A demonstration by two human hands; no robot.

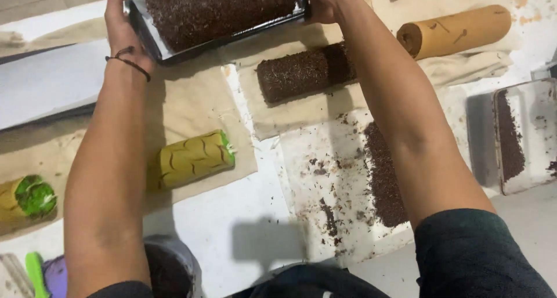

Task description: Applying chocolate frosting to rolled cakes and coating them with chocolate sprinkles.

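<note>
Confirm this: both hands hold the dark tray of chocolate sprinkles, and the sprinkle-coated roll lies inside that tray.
Not quite. In the head view both hands, left hand and right hand, do hold the dark tray, but the sprinkle-coated roll lies outside it, on paper on the table.

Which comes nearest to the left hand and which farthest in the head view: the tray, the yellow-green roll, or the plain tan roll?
From the left hand:
1. Tray, held in that hand at the top.
2. Yellow-green roll, below on the paper.
3. Tan roll, far across at the upper right.
</note>
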